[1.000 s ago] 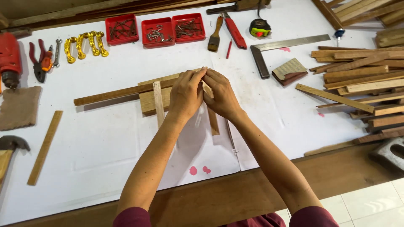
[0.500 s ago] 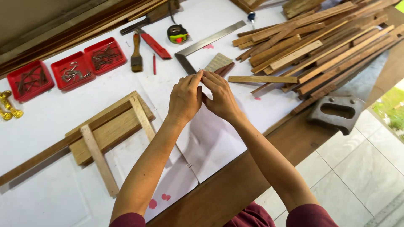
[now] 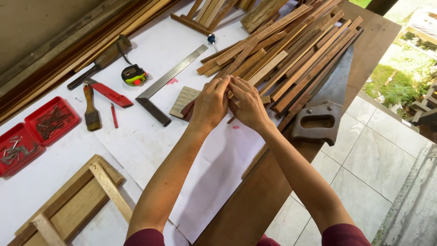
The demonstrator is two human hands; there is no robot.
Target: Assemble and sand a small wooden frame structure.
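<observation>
Your left hand point(image 3: 210, 104) and right hand point(image 3: 248, 107) meet, fingertips pinched on something too small to tell. The wooden strips point(image 3: 291, 50) lie at one o'clock, just past your right hand. Their long axes run toward two o'clock.

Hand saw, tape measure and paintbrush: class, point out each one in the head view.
Hand saw point(image 3: 317, 122): head view, on its dark handle.
Tape measure point(image 3: 133, 75): head view, on its yellow-green case.
Paintbrush point(image 3: 92, 119): head view, on its bristles.
</observation>
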